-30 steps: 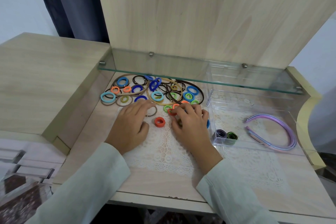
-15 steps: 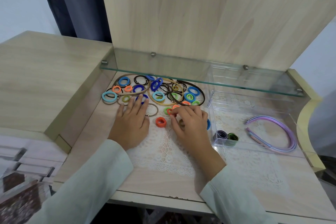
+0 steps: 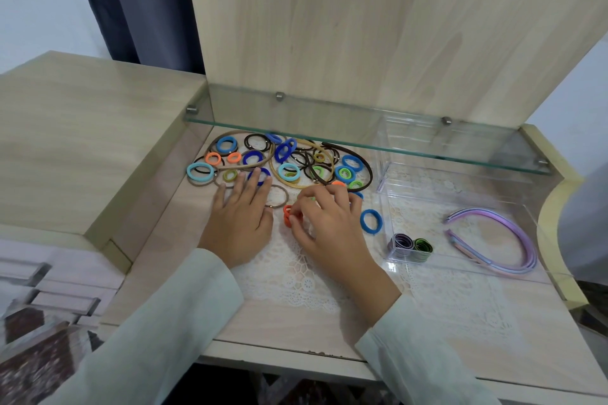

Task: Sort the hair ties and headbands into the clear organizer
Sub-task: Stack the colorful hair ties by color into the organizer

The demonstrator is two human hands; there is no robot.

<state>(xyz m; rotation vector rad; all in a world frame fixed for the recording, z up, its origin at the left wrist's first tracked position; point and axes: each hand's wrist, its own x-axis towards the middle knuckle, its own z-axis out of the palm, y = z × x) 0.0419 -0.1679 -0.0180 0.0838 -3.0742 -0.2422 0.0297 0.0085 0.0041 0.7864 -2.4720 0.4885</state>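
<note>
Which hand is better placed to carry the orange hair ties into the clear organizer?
Right. The right hand pinches the orange hair ties, and the clear organizer sits on its side; the left hand lies flat by the pile.

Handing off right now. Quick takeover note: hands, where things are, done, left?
Left hand: open, fingers flat on the lace mat at the pile's near edge.
Right hand: pinches an orange hair tie, held on edge.
Done: purple and green ties sit in the small front compartment of the clear organizer; pastel headbands lie in its large one.
Left: the mixed pile under the glass shelf, a blue tie on the mat beside the organizer, and the orange one in hand.
</note>
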